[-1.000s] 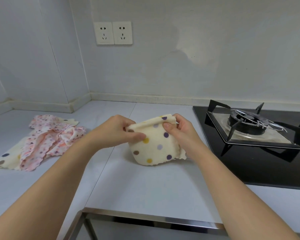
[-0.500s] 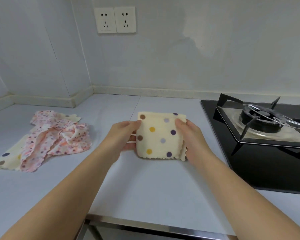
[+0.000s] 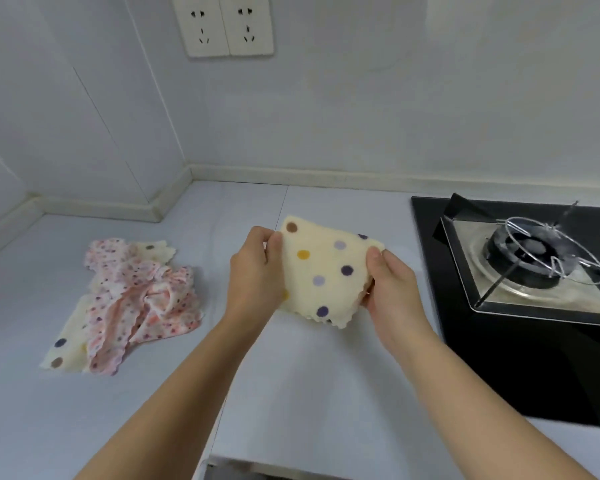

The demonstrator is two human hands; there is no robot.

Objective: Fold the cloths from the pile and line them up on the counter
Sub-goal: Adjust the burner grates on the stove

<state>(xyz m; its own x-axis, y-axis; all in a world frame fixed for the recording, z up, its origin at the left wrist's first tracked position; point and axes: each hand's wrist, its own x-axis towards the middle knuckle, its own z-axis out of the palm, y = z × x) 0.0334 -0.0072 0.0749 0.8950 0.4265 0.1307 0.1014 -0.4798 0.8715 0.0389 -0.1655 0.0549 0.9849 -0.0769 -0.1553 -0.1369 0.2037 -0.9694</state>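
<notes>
The folded cream polka-dot cloth (image 3: pixel 326 271) is near-square with no clear long axis. It is tilted: its top edge slopes down to the right, and its scalloped edge faces the person. The left hand (image 3: pixel 255 271) grips its left edge and the right hand (image 3: pixel 392 292) pinches its right corner, over the middle of the counter (image 3: pixel 309 393). The unfolded pile of cloths (image 3: pixel 136 299) lies well to the left, the gas stove (image 3: pixel 534 265) to the right.

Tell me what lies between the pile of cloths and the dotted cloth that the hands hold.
Only bare counter and the left hand, gripping the dotted cloth, lie between it and the pile; the head view shows this.
</notes>
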